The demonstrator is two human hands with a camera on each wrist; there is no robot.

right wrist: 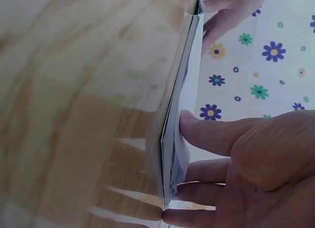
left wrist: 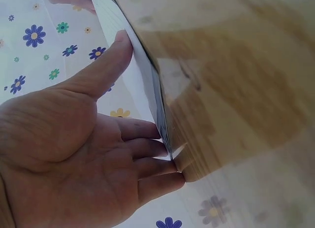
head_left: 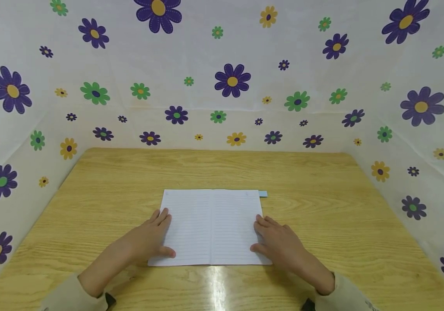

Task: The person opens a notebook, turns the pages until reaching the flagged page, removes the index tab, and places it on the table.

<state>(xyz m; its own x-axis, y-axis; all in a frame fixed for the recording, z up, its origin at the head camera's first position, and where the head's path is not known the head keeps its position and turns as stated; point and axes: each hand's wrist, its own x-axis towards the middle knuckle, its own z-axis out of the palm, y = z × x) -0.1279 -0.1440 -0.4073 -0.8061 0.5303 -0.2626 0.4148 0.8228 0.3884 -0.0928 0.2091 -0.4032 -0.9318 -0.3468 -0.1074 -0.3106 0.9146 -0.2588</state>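
An open notebook [head_left: 191, 229] with white lined pages lies flat on the wooden table, its fold running down the middle. At its left edge rests my left hand [head_left: 150, 237], thumb on the page and fingers extended along the side. My right hand [head_left: 280, 244] touches the right edge in much the same way, thumb over the paper. From the left wrist, the fingers [left wrist: 157, 166] of the left hand look straight against the notebook's edge [left wrist: 158, 97]. The right wrist view has the right thumb [right wrist: 206, 132] on the page, beside the stacked sheets [right wrist: 172, 124].
A pale blue tab [head_left: 263, 194] sticks out at the notebook's upper right corner. The wooden table [head_left: 214, 168] is bordered at the back and both sides by white cloth [head_left: 191, 52] printed with purple, green and yellow flowers.
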